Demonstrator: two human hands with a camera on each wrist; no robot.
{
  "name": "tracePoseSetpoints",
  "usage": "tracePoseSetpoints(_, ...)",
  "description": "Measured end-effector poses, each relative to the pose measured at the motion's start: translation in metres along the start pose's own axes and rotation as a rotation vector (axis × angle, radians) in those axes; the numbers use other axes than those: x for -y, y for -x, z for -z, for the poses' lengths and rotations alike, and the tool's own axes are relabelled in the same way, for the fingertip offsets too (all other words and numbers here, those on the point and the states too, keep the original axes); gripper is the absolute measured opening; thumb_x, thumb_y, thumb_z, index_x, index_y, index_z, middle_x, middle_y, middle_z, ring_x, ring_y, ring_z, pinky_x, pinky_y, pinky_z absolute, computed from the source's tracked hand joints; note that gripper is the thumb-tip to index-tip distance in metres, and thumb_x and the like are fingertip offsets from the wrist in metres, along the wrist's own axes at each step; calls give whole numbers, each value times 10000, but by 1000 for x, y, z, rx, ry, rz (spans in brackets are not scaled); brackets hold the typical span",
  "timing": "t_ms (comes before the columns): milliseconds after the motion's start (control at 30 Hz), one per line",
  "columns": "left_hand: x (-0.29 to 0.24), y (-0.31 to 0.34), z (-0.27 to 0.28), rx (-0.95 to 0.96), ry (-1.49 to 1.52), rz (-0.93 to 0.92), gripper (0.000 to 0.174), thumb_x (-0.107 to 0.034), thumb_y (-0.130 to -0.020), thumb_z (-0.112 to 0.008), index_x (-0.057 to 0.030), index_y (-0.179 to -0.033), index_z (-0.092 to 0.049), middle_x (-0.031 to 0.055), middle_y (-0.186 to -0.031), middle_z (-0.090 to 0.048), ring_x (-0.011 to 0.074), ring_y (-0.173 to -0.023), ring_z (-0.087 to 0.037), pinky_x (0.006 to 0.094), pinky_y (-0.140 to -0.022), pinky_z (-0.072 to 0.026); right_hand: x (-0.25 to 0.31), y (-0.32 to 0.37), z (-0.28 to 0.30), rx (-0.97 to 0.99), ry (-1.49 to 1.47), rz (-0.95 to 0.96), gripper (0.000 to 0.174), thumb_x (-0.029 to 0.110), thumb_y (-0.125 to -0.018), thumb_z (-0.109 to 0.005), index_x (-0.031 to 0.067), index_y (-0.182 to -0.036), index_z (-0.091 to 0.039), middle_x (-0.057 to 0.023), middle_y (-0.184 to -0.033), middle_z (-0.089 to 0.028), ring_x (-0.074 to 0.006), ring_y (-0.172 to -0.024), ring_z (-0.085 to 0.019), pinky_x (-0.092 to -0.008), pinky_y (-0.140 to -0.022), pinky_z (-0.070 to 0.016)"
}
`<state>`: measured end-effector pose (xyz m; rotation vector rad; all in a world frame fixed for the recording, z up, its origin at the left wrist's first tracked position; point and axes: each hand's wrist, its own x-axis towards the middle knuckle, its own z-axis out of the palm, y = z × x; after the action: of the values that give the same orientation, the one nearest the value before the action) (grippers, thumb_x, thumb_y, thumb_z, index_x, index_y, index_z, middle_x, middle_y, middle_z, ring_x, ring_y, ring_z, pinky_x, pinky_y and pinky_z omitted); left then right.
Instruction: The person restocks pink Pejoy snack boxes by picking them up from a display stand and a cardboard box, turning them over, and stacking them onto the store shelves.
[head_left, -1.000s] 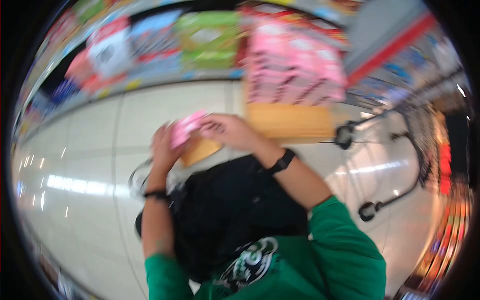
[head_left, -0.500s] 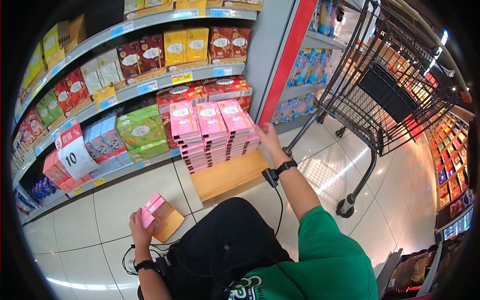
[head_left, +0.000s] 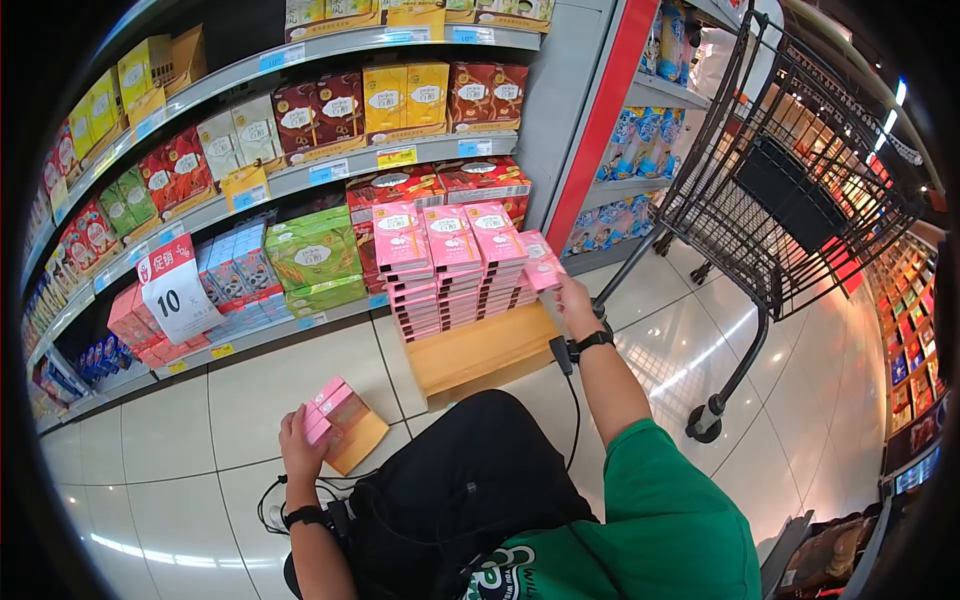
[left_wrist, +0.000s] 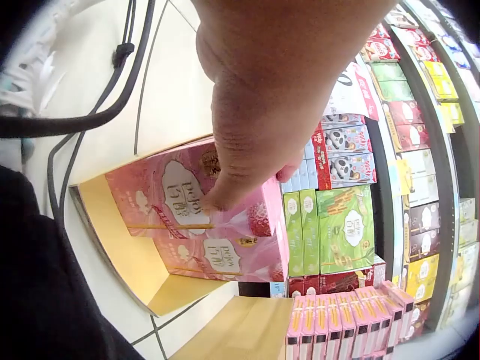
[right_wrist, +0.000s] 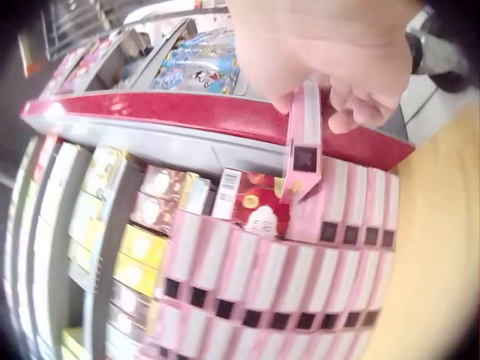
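My left hand (head_left: 300,448) grips pink snack boxes (left_wrist: 187,184) standing in a small tan open carton (head_left: 358,447) on the floor. Its thumb lies across the printed front of one box in the left wrist view, while the other fingers are mostly hidden behind. Away to the right, my right hand (head_left: 577,308) pinches a single pink snack box (head_left: 541,262) between thumb and fingers. That box is tilted, at the right side of a stack of pink snack boxes (head_left: 450,240). In the right wrist view its narrow edge overlaps the stack's end.
The stack stands on a low wooden platform (head_left: 485,352) against shelves of snack boxes (head_left: 315,262). A grey end panel with a red edge (head_left: 590,130) rises behind it. To the right is a black shopping cart (head_left: 775,190). Cables (head_left: 275,500) trail near my left wrist.
My right hand left the carton area, reached the stack's right side, and now holds a pink box there. My left hand stays at the boxes in the carton. The head view shifted slightly.
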<state>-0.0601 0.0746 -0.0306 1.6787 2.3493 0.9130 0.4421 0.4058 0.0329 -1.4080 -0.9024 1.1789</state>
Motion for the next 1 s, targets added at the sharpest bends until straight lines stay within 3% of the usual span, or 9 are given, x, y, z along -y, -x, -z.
tracePoseSetpoints(167, -7, 0, 9, -31, -24, 44, 780, -189, -618, -809, -107, -1328, -494, 185, -1369, -434, 394, -1221, -463, 471, -1007, -417, 19, 68, 9, 10, -648, -10, 204, 288, -921, -602, 100, -1000, -599, 4, -802, -573, -104, -676, -535, -241, -566, -391)
tracePoseSetpoints(233, -10, -4, 20, -95, -55, -19, 762, -234, -640, -809, -106, -1324, -497, 204, -1403, -401, 407, -1244, -448, 484, -1009, -413, 30, 98, 2, 43, -659, 36, 196, 248, -923, -611, 98, -1047, -588, 14, -817, -581, -99, -723, -545, -228, -621, -406)
tracePoseSetpoints(333, -27, -12, 37, -181, 53, -78, 691, -213, -693, -777, -80, -1312, -502, 203, -1352, -461, 392, -1246, -450, 467, -1035, -386, 52, 147, -28, 134, -418, 240, 232, 210, -903, -646, 89, -1091, -582, 11, -871, -613, -97, -767, -571, -237, -641, -430)
tracePoseSetpoints(400, -34, -11, 43, -238, 173, -120, 600, -173, -748, -733, -35, -1288, -510, 189, -1284, -526, 353, -1232, -467, 437, -1062, -352, 57, 162, -52, 421, -187, 385, 262, 178, -890, -668, 70, -1116, -590, -4, -954, -643, -93, -829, -592, -244, -684, -459)
tracePoseSetpoints(500, -40, -9, 45, -220, 307, -145, 531, -184, -803, -692, -12, -1273, -515, 154, -1283, -537, 310, -1231, -474, 411, -1056, -354, 42, 181, -95, 697, -67, 314, 263, 171, -874, -697, 55, -1097, -620, -17, -1005, -659, -94, -865, -600, -250, -689, -468)
tracePoseSetpoints(633, -47, -6, 48, -174, 488, -109, 474, -256, -883, -618, -55, -1301, -520, 139, -1208, -593, 268, -1149, -545, 388, -978, -411, 25, 208, -161, 963, 250, 270, 334, 159, -850, -739, 27, -1140, -643, -23, -1057, -668, -117, -1013, -595, -293, -906, -487)
tracePoseSetpoints(800, -48, 3, 55, -72, 776, 14, 499, -292, -882, -602, -42, -1304, -512, 159, -1201, -602, 277, -1137, -552, 398, -968, -418, -21, 222, -224, 1332, 381, 316, 396, 188, -798, -773, 6, -1121, -634, -60, -1010, -684, -151, -900, -620, -309, -822, -512)
tracePoseSetpoints(900, -47, -2, 43, -134, 379, -178, 558, -282, -816, -665, -50, -1300, -517, 183, -1227, -584, 321, -1157, -536, 423, -978, -414, -63, 211, -245, 1454, 767, 230, 401, 213, -796, -749, 8, -1118, -627, -100, -989, -691, -197, -877, -645, -332, -784, -515)
tracePoseSetpoints(1000, -40, -11, 28, -119, 135, -229, 635, -305, -754, -716, -73, -1309, -513, 168, -1235, -576, 337, -1160, -524, 452, -1014, -377, -81, 213, -254, 1388, 999, 429, 395, 228, -806, -715, -5, -1109, -615, -142, -973, -696, -252, -868, -661, -342, -804, -517)
